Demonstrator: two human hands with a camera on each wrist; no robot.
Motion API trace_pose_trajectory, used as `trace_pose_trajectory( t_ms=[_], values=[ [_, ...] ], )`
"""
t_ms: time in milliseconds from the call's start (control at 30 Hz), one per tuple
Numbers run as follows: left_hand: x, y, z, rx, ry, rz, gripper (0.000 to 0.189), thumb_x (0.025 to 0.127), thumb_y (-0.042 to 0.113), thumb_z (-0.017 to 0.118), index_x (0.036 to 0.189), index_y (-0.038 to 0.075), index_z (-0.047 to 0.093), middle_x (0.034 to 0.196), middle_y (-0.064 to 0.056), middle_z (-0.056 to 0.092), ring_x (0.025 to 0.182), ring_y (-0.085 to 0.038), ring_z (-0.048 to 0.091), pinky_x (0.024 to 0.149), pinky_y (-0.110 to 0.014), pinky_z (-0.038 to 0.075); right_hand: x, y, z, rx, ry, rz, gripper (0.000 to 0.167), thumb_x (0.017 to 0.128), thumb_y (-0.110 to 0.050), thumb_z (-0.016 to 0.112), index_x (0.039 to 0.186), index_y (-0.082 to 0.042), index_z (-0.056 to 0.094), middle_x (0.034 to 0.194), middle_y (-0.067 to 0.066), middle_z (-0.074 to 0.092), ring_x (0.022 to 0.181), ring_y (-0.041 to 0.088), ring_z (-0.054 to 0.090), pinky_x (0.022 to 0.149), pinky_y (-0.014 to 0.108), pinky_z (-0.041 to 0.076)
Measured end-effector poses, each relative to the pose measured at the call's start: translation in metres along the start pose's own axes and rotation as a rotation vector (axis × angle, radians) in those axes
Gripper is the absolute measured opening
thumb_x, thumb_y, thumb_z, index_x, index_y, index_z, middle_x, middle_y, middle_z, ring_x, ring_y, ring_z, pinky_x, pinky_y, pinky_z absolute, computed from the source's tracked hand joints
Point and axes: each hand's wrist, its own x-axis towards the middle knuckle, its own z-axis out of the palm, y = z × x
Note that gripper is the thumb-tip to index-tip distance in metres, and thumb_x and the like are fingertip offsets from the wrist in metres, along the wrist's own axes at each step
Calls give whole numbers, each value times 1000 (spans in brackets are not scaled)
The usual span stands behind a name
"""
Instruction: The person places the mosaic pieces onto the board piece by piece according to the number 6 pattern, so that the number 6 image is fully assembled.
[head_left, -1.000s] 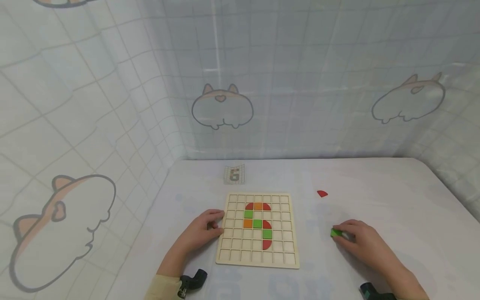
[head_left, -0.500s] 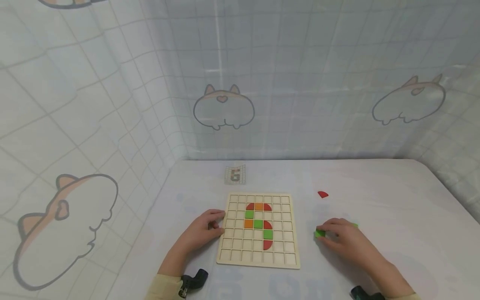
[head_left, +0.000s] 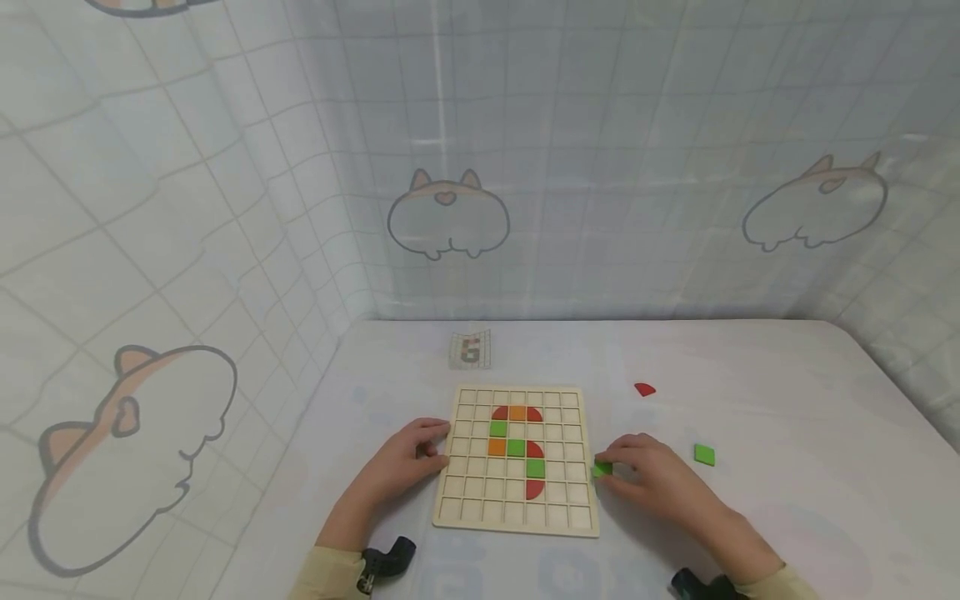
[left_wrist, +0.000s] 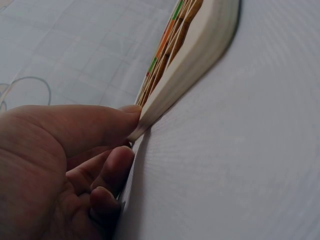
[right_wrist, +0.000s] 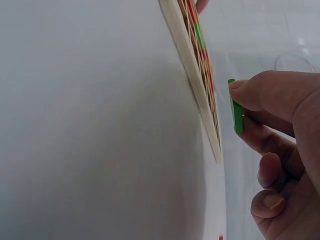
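Note:
A pale wooden grid board (head_left: 517, 530) lies mid-table, holding several green and orange square tiles and red quarter-round ones. My left hand (head_left: 405, 457) rests its thumb and fingertips against the board's left edge; in the left wrist view the thumb (left_wrist: 100, 122) touches that edge, with other fingers partly hidden under it. At the board's right edge, my right hand (head_left: 656, 477) pinches a green square tile (head_left: 602, 470) between thumb and fingers. The right wrist view shows this tile (right_wrist: 238, 117) edge-on, beside the board's side.
Another green square tile (head_left: 704, 454) lies to the right of my right hand. Farther back is a red quarter-round tile (head_left: 645, 389). A small pattern card (head_left: 470, 349) lies behind the board. Gridded curtains (head_left: 585, 208) with cartoon drawings rise around the table.
My right hand has moved left with the green tile, up to the board's right edge. A second green tile has come into view where that hand was. My left hand stays put.

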Motion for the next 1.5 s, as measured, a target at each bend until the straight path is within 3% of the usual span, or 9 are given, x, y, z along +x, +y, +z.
trace_pose_trajectory(
  t_ms=[533, 933, 1100, 1500],
  values=[
    [1, -2, 0, 9, -3, -16, 50, 85, 13, 77, 133, 5, 63, 125, 3, 56, 85, -12, 53, 76, -31, 44, 22, -29, 13, 55, -57, -135, 25, 84, -28, 80, 108, -20, 78, 100, -17, 62, 98, 7, 55, 85, 31, 50],
    [2, -5, 1, 15, -10, 7, 51, 85, 15, 78, 132, 3, 63, 127, 0, 56, 84, -11, 53, 75, -31, 43, 42, -56, 28, 107, -81, -249, 23, 87, -24, 78, 107, -15, 78, 100, -12, 65, 96, 8, 55, 85, 29, 49],
    [1, -3, 0, 22, -11, -3, 51, 85, 15, 78, 133, 3, 63, 126, 0, 57, 84, -11, 53, 75, -30, 43, 48, -66, 34, 85, -86, -290, 23, 86, -23, 79, 106, -13, 78, 100, -8, 66, 95, 10, 55, 85, 29, 48],
    [3, -1, 0, 19, -6, -20, 51, 85, 14, 78, 132, 4, 63, 126, 1, 57, 84, -11, 52, 76, -30, 43, 55, -76, 50, 48, -129, -299, 20, 88, -21, 77, 106, -14, 78, 98, -10, 66, 90, 6, 54, 82, 26, 47]
  ],
)
